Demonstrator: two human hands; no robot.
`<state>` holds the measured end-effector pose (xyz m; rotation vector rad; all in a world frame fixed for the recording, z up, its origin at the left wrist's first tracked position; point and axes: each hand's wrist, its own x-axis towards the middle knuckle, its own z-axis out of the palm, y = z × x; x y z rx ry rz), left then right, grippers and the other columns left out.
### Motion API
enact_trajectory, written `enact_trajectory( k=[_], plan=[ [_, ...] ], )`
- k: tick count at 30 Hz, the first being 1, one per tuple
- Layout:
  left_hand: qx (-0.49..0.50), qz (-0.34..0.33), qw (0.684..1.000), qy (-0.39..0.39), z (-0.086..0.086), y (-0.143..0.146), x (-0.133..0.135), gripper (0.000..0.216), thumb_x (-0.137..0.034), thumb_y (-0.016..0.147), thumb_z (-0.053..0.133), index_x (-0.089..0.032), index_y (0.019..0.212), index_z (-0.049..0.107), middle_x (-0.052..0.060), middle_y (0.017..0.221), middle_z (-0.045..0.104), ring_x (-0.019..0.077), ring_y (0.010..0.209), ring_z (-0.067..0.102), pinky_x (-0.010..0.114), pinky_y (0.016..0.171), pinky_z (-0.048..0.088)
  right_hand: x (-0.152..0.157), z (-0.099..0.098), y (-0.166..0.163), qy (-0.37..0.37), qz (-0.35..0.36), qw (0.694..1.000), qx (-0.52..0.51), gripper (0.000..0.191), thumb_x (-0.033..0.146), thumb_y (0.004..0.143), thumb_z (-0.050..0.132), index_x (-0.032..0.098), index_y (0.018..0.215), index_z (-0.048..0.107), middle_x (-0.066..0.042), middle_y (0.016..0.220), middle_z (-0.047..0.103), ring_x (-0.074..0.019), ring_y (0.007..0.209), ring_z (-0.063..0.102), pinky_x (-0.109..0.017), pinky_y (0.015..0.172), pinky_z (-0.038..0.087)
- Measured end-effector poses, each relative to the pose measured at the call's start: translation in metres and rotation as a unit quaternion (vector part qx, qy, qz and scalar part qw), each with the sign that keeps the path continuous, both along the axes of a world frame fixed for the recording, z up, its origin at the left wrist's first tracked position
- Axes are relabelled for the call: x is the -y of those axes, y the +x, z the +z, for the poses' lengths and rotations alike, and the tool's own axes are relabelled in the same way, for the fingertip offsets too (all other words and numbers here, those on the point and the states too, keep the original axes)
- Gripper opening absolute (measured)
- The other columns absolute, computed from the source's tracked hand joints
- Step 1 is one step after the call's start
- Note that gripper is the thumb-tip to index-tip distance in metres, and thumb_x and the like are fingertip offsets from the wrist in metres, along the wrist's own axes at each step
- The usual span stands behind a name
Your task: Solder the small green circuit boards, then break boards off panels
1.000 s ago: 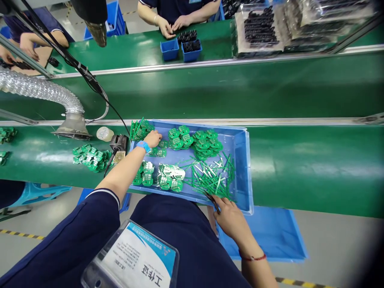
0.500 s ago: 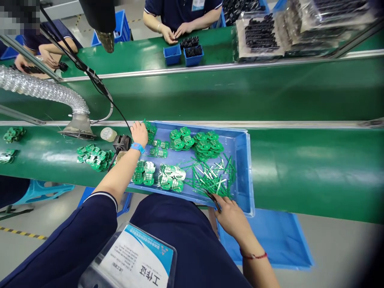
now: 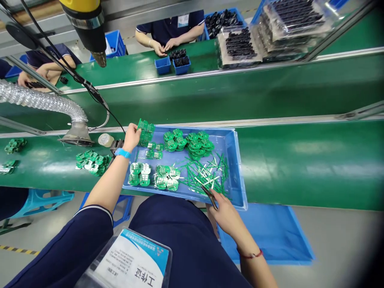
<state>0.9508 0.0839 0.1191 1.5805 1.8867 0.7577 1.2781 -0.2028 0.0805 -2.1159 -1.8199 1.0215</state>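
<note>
The left hand (image 3: pixel 132 136) is pinching a circuit-board panel (image 3: pixel 145 131) over the blue tray (image 3: pixel 232 160)'s far-left corner; a loose grip risks dropping it. The right hand (image 3: pixel 225 216) is gripping tweezers (image 3: pixel 209 196) at the tray's near edge.

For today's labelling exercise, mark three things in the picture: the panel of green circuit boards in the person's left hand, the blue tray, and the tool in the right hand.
panel of green circuit boards (image 3: pixel 146 129), head view, middle of the panel.
blue tray (image 3: pixel 234 160), head view, right wall.
tool (image 3: pixel 209 195), head view, dark shaft above the right hand.
</note>
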Motion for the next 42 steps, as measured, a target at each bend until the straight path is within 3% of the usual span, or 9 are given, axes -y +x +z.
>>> enact_trajectory(
  k=[6,10,17,20,24,32,37,40,42],
  plan=[
    [0.239,-0.077,0.967,-0.036,0.044,0.039,0.062,0.013,-0.031,0.085,0.051,-0.02,0.082,0.047,-0.002,0.068,0.049,0.0093,0.056,0.046,0.022,0.058,0.042,-0.027,0.029,-0.027,0.063,0.005,0.986,-0.154,0.059,0.015,0.073,0.042,0.016,0.131,0.052,-0.01,0.121,0.061,-0.021,0.112,0.058,-0.039,0.102,0.044],
    [0.394,-0.076,0.913,-0.078,0.063,0.066,0.093,0.018,-0.03,0.077,0.067,-0.02,0.081,0.052,-0.003,0.064,0.052,0.0075,0.052,0.045,0.019,0.051,0.038,-0.037,0.051,-0.036,0.1,0.029,0.97,-0.221,0.057,0.013,0.073,0.045,0.019,0.129,0.054,-0.007,0.116,0.063,-0.0185,0.11,0.059,-0.035,0.101,0.045],
    [0.474,-0.051,0.863,-0.169,0.061,0.08,0.116,0.013,-0.018,0.076,0.071,-0.016,0.077,0.058,-0.004,0.062,0.053,0.0045,0.052,0.045,0.014,0.05,0.037,-0.031,0.065,-0.038,0.143,0.047,0.959,-0.242,0.033,0.023,0.089,0.044,0.018,0.116,0.063,-0.008,0.098,0.068,-0.0181,0.086,0.064,-0.032,0.08,0.053],
    [0.478,-0.043,0.841,-0.249,0.049,0.081,0.121,0.014,-0.021,0.075,0.07,-0.013,0.076,0.058,-0.001,0.064,0.054,0.0062,0.051,0.047,0.017,0.048,0.038,-0.024,0.067,-0.038,0.152,0.07,0.959,-0.229,0.033,0.028,0.092,0.042,0.018,0.114,0.064,-0.009,0.097,0.068,-0.0193,0.086,0.064,-0.032,0.081,0.052],
    [0.473,-0.033,0.841,-0.262,0.037,0.081,0.127,0.024,-0.029,0.072,0.073,-0.015,0.077,0.054,-0.003,0.065,0.051,0.0066,0.052,0.046,0.019,0.051,0.04,-0.019,0.061,-0.025,0.126,0.075,0.975,-0.165,0.034,0.025,0.091,0.042,0.021,0.118,0.063,-0.009,0.101,0.067,-0.0209,0.092,0.062,-0.034,0.086,0.05],
    [0.363,-0.12,0.895,-0.23,0.037,0.08,0.132,0.025,-0.037,0.071,0.074,-0.016,0.071,0.059,-0.004,0.069,0.055,0.0081,0.065,0.046,0.02,0.062,0.034,-0.016,0.031,0.034,-0.007,-0.075,0.997,-0.025,0.017,0.013,0.075,0.052,0.009,0.084,0.066,-0.025,0.094,0.062,-0.0447,0.111,0.049,-0.068,0.094,0.03],
    [0.256,-0.264,0.882,-0.295,0.053,0.104,0.139,0.018,-0.028,0.068,0.077,-0.013,0.065,0.067,-0.003,0.061,0.058,0.0092,0.06,0.045,0.023,0.06,0.031,-0.032,0.043,0.024,0.016,-0.096,0.974,-0.206,0.033,0.032,0.079,0.058,0.017,0.108,0.06,-0.013,0.113,0.061,-0.0295,0.11,0.054,-0.047,0.099,0.039],
    [0.19,-0.371,0.844,-0.336,0.062,0.121,0.14,0.021,-0.032,0.069,0.077,-0.015,0.077,0.066,-0.005,0.057,0.054,0.0073,0.05,0.039,0.023,0.053,0.027,-0.042,0.05,-0.002,0.017,-0.096,0.926,-0.365,0.039,0.047,0.075,0.064,0.021,0.104,0.061,-0.005,0.104,0.066,-0.0216,0.095,0.06,-0.035,0.085,0.048],
    [0.212,-0.364,0.844,-0.331,0.063,0.129,0.141,0.03,-0.043,0.074,0.072,-0.017,0.085,0.062,-0.006,0.058,0.053,0.0068,0.048,0.038,0.022,0.051,0.027,-0.046,0.05,-0.017,0.023,-0.124,0.887,-0.444,0.04,0.049,0.068,0.071,0.021,0.096,0.063,-0.002,0.092,0.067,-0.0198,0.086,0.06,-0.032,0.078,0.049]
  ],
)
